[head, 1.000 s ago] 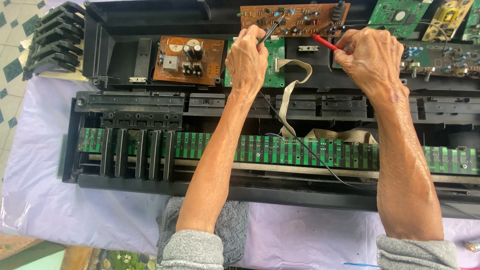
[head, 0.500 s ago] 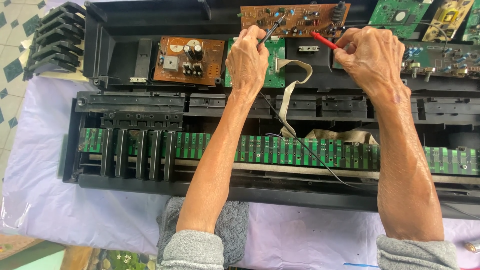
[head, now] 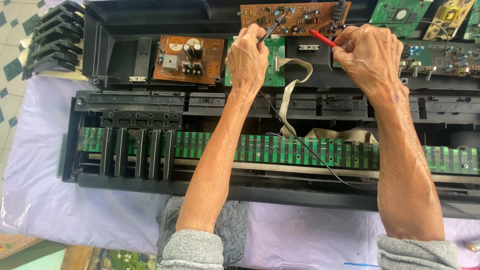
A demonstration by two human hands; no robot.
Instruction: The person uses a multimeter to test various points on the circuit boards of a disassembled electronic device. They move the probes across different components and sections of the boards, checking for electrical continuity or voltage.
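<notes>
- My left hand [head: 252,57] is closed around a thin black probe [head: 272,30]. Its tip touches the brown circuit board [head: 295,17] at the top.
- My right hand [head: 372,57] is closed too. It pinches a red probe [head: 321,38] between the fingers.
- The red tip points left and up. It meets the lower edge of the same brown board.
- The two tips are near each other on that board, but they do not touch.
- A thin black wire [head: 305,147] runs down from my left hand. It crosses the long green strip of key contacts [head: 300,150] and goes off to the lower right.
- The brown board sits at the top of an open black keyboard case [head: 125,20].
- A small green board [head: 274,70] lies just under my left hand.
- A flat grey ribbon cable [head: 290,95] bends down from that green board to the strip.
- Another brown board with round black parts [head: 187,59] lies to the left, well apart from my hands.
- A few black keys [head: 137,152] sit on the left end of the green strip.
- A loose set of black keys [head: 50,35] lies outside the case, at the top left.
- More green boards [head: 400,12] are at the top right.
- Everything rests on a light purple cloth [head: 40,200].
- A grey towel [head: 230,227] lies under my left arm.
</notes>
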